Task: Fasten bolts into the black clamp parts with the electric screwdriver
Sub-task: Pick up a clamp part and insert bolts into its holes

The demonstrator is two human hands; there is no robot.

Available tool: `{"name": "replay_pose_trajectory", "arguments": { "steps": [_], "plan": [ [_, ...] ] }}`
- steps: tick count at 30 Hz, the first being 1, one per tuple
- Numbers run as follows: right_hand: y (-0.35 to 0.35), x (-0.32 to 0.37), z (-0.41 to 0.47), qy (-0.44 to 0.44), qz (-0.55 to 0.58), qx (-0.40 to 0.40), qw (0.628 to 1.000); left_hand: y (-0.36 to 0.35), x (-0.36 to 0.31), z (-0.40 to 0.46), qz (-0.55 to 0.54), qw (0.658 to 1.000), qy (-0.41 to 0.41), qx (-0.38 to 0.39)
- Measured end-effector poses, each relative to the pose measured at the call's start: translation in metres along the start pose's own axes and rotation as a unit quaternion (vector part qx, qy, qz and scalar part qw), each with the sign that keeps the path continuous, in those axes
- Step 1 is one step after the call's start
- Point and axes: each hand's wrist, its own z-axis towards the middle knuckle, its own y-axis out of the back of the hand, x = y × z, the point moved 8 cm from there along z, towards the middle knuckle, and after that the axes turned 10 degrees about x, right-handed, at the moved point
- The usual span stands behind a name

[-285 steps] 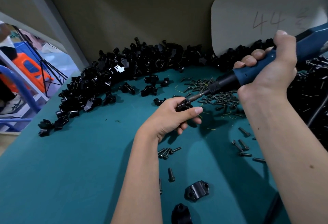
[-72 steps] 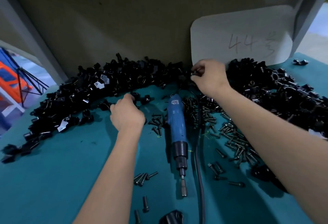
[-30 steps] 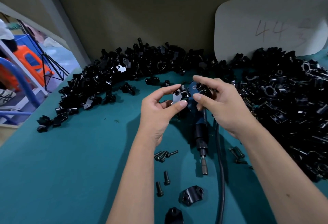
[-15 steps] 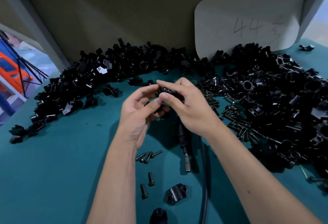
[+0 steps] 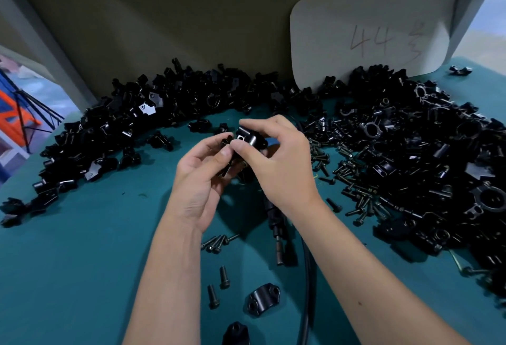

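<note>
Left pile (image 5: 115, 131): loose black clamp parts banked along the back wall, spilling toward the left edge of the tabletop (image 5: 82, 262).
Left hand (image 5: 202, 180): raised over the middle of the tabletop, thumb and fingers closed in a grip on the near end of a clamp part (image 5: 247, 140); a second small piece may be pinched underneath, but I cannot tell.
What changed: seconds ago each hand was reaching into a pile; now both have come together on one part, so picking is done and fitting has begun.
Right hand (image 5: 276, 164): grip closed on the same clamp part from the other side, fingertips at its bolt hole, seemingly seating the pieces.
Electric screwdriver (image 5: 276, 229): set down on the tabletop under the right wrist, bit toward the person, cord (image 5: 308, 290) trailing beside it; not in hand, so no fastening yet.
Loose bolts (image 5: 353, 180): scattered right of the hands; a few more (image 5: 216, 242) lie near the forearms.
Right pile (image 5: 427, 153): heaped clamp parts in front of the card marked "44" (image 5: 369, 30).
</note>
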Motion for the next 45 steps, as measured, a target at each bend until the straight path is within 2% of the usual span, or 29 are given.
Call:
{"name": "replay_pose_trajectory", "arguments": {
  "steps": [3, 6, 13, 15, 18, 20, 32, 36, 42, 45],
  "plan": [
    [-0.002, -0.004, 0.0, -0.043, 0.093, -0.001, 0.995, -0.002, -0.003, 0.0, -0.02, 1.0, -0.004, 0.018],
    [-0.009, -0.002, 0.001, -0.057, 0.121, 0.031, 0.991, -0.003, -0.004, 0.001, -0.043, 0.999, -0.007, 0.029],
    [-0.034, 0.003, -0.001, -0.052, 0.01, 0.198, 0.979, 0.004, -0.004, -0.002, -0.051, 0.998, 0.008, -0.025],
    [-0.03, 0.007, 0.0, -0.027, -0.009, 0.168, 0.985, 0.007, -0.005, -0.003, -0.055, 0.998, 0.011, -0.032],
    [-0.013, 0.012, -0.001, 0.012, -0.009, 0.057, 0.998, 0.007, -0.007, -0.004, -0.061, 0.997, 0.011, -0.037],
    [-0.009, 0.01, -0.002, 0.013, 0.002, 0.032, 0.999, 0.004, -0.006, -0.005, -0.047, 0.998, 0.011, -0.031],
    [-0.003, -0.022, 0.008, -0.065, 0.092, 0.146, 0.983, -0.007, 0.003, -0.005, -0.034, 0.998, 0.037, -0.044],
    [0.002, -0.026, 0.011, -0.058, 0.083, 0.159, 0.982, -0.01, 0.007, -0.004, -0.028, 0.998, 0.045, -0.037],
    [0.013, -0.027, 0.014, -0.043, 0.047, 0.176, 0.982, -0.017, 0.013, -0.003, -0.022, 0.997, 0.066, 0.016],
    [0.015, -0.028, 0.014, -0.052, 0.049, 0.175, 0.982, -0.019, 0.015, -0.002, -0.037, 0.997, 0.063, 0.001]
  ]
}}
